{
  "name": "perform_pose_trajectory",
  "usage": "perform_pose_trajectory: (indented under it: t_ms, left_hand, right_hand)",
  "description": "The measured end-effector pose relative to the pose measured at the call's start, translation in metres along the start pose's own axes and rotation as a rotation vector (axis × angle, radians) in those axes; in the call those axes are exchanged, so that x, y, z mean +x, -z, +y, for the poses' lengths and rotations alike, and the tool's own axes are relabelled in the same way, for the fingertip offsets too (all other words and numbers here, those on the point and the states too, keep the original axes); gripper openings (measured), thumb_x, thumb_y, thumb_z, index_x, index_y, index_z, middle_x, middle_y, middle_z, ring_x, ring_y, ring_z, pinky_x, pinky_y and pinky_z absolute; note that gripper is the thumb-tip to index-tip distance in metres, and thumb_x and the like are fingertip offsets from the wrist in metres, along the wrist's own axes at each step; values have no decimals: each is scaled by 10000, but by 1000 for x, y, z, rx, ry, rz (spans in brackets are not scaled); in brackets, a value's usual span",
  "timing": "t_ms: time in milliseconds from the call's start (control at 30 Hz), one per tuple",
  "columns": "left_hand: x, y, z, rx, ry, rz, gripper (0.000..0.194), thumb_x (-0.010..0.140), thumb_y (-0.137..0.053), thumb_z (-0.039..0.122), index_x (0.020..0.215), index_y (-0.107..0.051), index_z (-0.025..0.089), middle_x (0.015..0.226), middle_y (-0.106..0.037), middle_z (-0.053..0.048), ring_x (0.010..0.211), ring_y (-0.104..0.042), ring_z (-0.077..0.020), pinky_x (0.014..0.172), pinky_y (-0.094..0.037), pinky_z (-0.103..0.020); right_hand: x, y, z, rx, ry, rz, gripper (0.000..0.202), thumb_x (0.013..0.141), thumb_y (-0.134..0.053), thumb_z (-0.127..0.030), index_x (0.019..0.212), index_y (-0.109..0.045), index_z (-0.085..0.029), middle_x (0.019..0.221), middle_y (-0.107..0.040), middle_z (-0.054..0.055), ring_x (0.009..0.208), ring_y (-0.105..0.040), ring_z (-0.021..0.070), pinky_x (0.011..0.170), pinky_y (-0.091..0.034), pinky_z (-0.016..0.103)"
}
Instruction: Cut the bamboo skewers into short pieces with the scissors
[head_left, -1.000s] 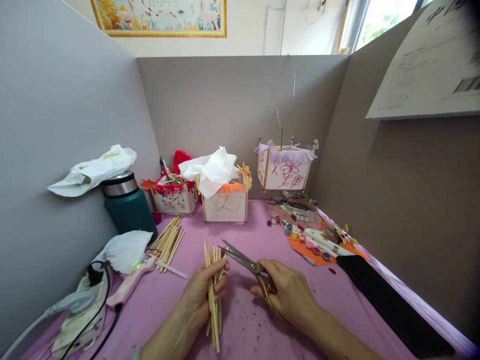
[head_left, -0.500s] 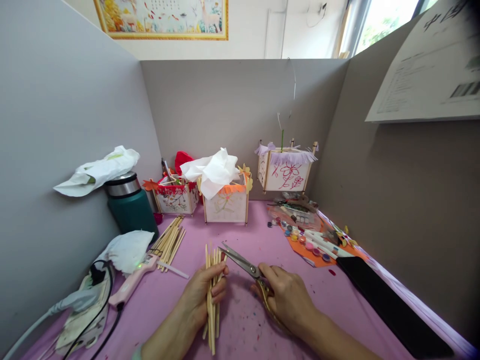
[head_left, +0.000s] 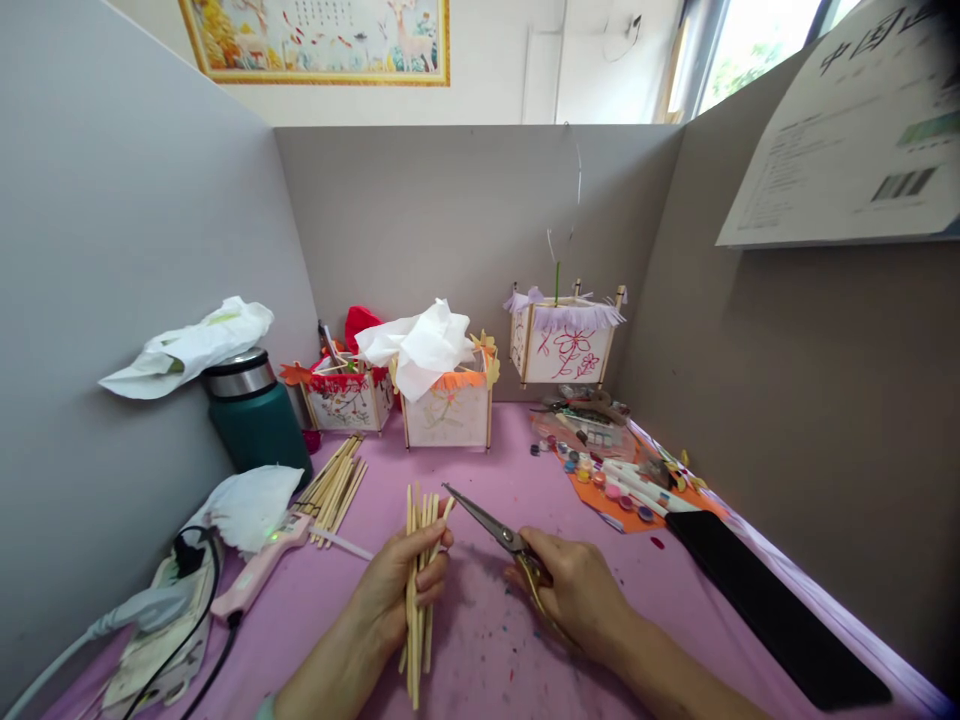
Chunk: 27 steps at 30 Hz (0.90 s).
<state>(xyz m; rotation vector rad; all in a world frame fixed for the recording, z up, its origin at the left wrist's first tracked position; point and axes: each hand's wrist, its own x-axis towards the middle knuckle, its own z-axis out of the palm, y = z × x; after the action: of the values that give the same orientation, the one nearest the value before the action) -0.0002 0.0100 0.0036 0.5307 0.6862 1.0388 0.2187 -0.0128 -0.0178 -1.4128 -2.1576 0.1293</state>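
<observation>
My left hand (head_left: 412, 575) is closed around a bundle of thin wooden sticks (head_left: 414, 640), held roughly upright with their top ends uneven. One stick leans to the right from the top of the bundle. In my right hand (head_left: 574, 590) is a pair of scissors (head_left: 491, 525) with gold-coloured handles. Its blades look closed and point up and left, the tips just above the leaning stick; whether they touch it I cannot tell. My right fingers wrap the handles and partly hide them.
More sticks (head_left: 339, 490) lie at left, near a pink glue gun (head_left: 259, 570) and a green flask (head_left: 255, 415). Paper-sided lanterns stand behind, one topped with white tissue (head_left: 427, 345); a lilac-fringed lantern (head_left: 566, 345) is at back right. Paint pots (head_left: 613, 491) and a black strip (head_left: 772, 605) lie right.
The scissors' blades, slightly apart before at the top of the bundle, have come together. Both hands keep their hold, and the whole view has shifted slightly.
</observation>
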Motion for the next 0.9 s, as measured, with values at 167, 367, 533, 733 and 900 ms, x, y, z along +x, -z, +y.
perform_pose_trajectory:
  t_ms: [167, 367, 533, 733, 900]
  left_hand:
    - [1, 2, 1, -2, -52, 17, 197, 711, -649, 134, 879, -548, 145, 674, -577, 34, 313, -318, 11, 295, -208, -120]
    - [4, 2, -2, 61, -30, 65, 143, 699, -675, 209, 709, -570, 111, 455, -472, 57, 296, -301, -7, 308, -191, -139]
    - [5, 4, -4, 124, -2, 85, 170, 721, -646, 263, 656, -594, 114, 325, -395, 58, 283, -302, -35, 322, -179, -153]
    - [6, 6, -5, 170, -23, 82, 204, 675, -685, 290, 644, -595, 110, 314, -371, 67, 288, -281, -32, 323, -167, -152]
    - [5, 4, -4, 188, -32, 81, 189, 681, -674, 273, 644, -596, 105, 322, -373, 69, 281, -272, -23, 315, -167, -143]
  right_hand:
    - [5, 9, 1, 17, -41, 29, 216, 827, -548, -406, 912, -570, -209, 698, -625, -1, 573, -542, 133, 558, -359, 224]
    - [5, 7, -2, -111, 13, 23, 330, 775, -613, -447, 1009, -586, -215, 795, -626, 16, 683, -561, 158, 610, -357, 249]
    - [1, 3, -2, -194, 30, 33, 268, 809, -573, -402, 1006, -576, -219, 790, -620, 16, 699, -564, 171, 613, -319, 263]
    - [-1, 1, 0, -229, 31, 21, 140, 835, -490, -272, 933, -575, -219, 749, -642, 9, 645, -575, 157, 572, -274, 269]
    - [0, 0, 3, -232, 30, 14, 144, 828, -472, -233, 924, -578, -217, 752, -664, 10, 653, -594, 163, 574, -274, 271]
